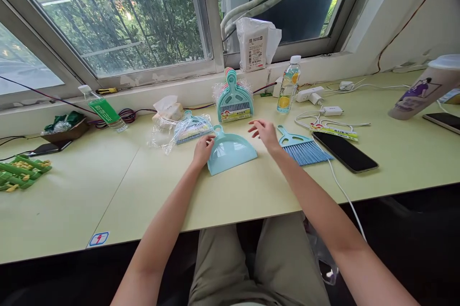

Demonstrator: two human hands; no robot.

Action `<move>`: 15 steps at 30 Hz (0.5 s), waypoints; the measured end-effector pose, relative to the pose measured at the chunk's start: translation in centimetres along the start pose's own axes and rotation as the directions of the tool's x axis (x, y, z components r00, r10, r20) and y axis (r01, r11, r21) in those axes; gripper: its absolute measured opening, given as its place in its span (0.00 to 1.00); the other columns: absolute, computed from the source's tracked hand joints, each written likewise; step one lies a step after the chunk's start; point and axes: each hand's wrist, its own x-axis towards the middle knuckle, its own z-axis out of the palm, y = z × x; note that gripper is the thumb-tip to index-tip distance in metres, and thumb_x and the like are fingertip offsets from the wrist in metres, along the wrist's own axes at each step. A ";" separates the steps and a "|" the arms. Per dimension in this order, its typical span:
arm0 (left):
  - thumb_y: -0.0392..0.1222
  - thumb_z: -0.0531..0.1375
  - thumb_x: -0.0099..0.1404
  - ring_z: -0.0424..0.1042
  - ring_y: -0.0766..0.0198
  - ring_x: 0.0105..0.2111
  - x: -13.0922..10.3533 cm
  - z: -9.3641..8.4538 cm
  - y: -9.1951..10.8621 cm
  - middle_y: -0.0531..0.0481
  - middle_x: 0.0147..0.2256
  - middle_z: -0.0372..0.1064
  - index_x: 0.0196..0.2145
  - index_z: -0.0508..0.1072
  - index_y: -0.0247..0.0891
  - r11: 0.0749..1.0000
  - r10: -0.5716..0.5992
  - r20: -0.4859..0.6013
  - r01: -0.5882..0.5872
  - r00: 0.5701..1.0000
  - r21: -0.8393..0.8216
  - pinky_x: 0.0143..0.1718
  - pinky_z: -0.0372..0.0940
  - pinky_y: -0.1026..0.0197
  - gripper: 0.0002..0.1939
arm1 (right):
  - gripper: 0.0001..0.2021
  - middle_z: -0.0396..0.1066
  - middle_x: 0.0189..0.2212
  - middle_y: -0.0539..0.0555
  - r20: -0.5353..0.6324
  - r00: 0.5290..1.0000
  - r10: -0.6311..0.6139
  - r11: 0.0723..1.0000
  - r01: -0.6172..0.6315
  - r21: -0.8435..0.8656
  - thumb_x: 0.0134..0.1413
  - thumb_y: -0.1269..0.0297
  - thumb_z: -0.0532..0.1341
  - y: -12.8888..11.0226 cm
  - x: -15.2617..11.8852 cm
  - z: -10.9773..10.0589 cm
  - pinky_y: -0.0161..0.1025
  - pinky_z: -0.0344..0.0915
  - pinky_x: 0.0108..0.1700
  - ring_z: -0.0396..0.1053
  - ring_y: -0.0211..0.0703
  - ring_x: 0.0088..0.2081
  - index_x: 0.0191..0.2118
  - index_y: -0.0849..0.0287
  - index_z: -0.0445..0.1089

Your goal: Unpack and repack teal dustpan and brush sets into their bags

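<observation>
A light blue dustpan (232, 152) lies on the table in front of me. My left hand (204, 150) is closed on its left edge, near the handle. My right hand (264, 133) hovers between the dustpan and a small blue brush (305, 150), its fingers apart and holding nothing. The brush lies to the right with its bristles toward me. Behind the dustpan stands a stack of packaged brush and dustpan sets (235, 97). Another set in clear wrapping (193, 126) lies left of the stack.
A black phone (345, 152), white cable and chargers (331, 111) are at the right. A drink bottle (288, 85) stands behind, and a large cup (424, 88) far right. At the left are a green-labelled bottle (104, 108) and green woven item (23, 172).
</observation>
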 end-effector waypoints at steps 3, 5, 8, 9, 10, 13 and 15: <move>0.41 0.52 0.66 0.68 0.62 0.35 -0.2 -0.2 0.1 0.45 0.43 0.71 0.45 0.74 0.38 0.998 -0.020 -0.010 0.020 1.000 0.057 0.42 0.63 0.59 0.15 | 0.13 0.78 0.39 0.55 -0.226 0.968 -0.112 0.884 -0.007 -0.467 0.59 0.64 0.54 0.5 1.2 -3.3 0.41 0.65 0.43 0.73 0.45 0.39 0.42 0.55 0.75; 0.40 0.52 0.65 0.68 0.62 0.36 -0.2 -0.2 0.2 0.45 0.43 0.70 0.44 0.74 0.37 0.995 -0.027 -0.006 0.027 1.000 0.095 0.42 0.62 0.59 0.14 | 0.14 0.74 0.48 0.61 -0.254 0.957 -0.141 0.725 -0.075 -0.685 0.56 0.69 0.56 1.3 1.8 -5.2 0.48 0.63 0.49 0.69 0.54 0.51 0.45 0.57 0.75; 0.40 0.52 0.65 0.69 0.60 0.38 -0.3 -0.4 0.4 0.45 0.42 0.71 0.41 0.73 0.37 0.991 -0.043 0.010 0.042 0.999 0.131 0.42 0.62 0.59 0.12 | 0.14 0.72 0.48 0.70 -0.257 0.965 -0.055 0.470 -0.202 -0.859 0.54 0.72 0.58 2.9 2.3 -6.9 0.56 0.60 0.52 0.65 0.62 0.55 0.45 0.65 0.76; 0.40 0.53 0.65 0.69 0.59 0.39 -0.3 -0.4 0.4 0.45 0.42 0.72 0.40 0.73 0.38 0.989 -0.052 0.012 0.050 0.999 0.137 0.41 0.61 0.59 0.11 | 0.13 0.72 0.46 0.72 -0.267 0.964 -0.003 0.410 -0.242 -0.879 0.53 0.73 0.58 3.3 2.4 -7.2 0.56 0.61 0.50 0.67 0.62 0.53 0.43 0.67 0.76; 0.40 0.53 0.64 0.69 0.59 0.39 -0.3 -0.4 0.5 0.45 0.40 0.72 0.38 0.73 0.38 0.989 -0.059 0.013 0.056 0.998 0.139 0.40 0.61 0.59 0.10 | 0.12 0.73 0.44 0.74 -0.275 0.960 0.044 0.367 -0.272 -0.890 0.52 0.74 0.59 3.6 2.5 -7.4 0.54 0.63 0.47 0.69 0.62 0.51 0.42 0.68 0.76; 0.41 0.54 0.63 0.69 0.58 0.38 -0.4 -0.6 0.7 0.46 0.36 0.73 0.32 0.70 0.39 0.987 -0.073 0.004 0.072 0.997 0.144 0.38 0.60 0.59 0.06 | 0.11 0.73 0.40 0.75 -0.282 0.954 0.106 0.318 -0.301 -0.899 0.51 0.72 0.61 4.1 2.7 -7.5 0.50 0.67 0.41 0.73 0.62 0.46 0.39 0.69 0.76; 0.42 0.55 0.63 0.69 0.58 0.37 -0.6 -0.7 0.9 0.46 0.35 0.72 0.29 0.67 0.40 0.983 -0.089 -0.011 0.090 0.996 0.162 0.36 0.59 0.59 0.06 | 0.10 0.74 0.39 0.76 -0.276 0.958 0.080 0.359 -0.286 -0.888 0.51 0.69 0.62 4.3 2.8 -7.7 0.51 0.67 0.41 0.73 0.63 0.45 0.38 0.69 0.77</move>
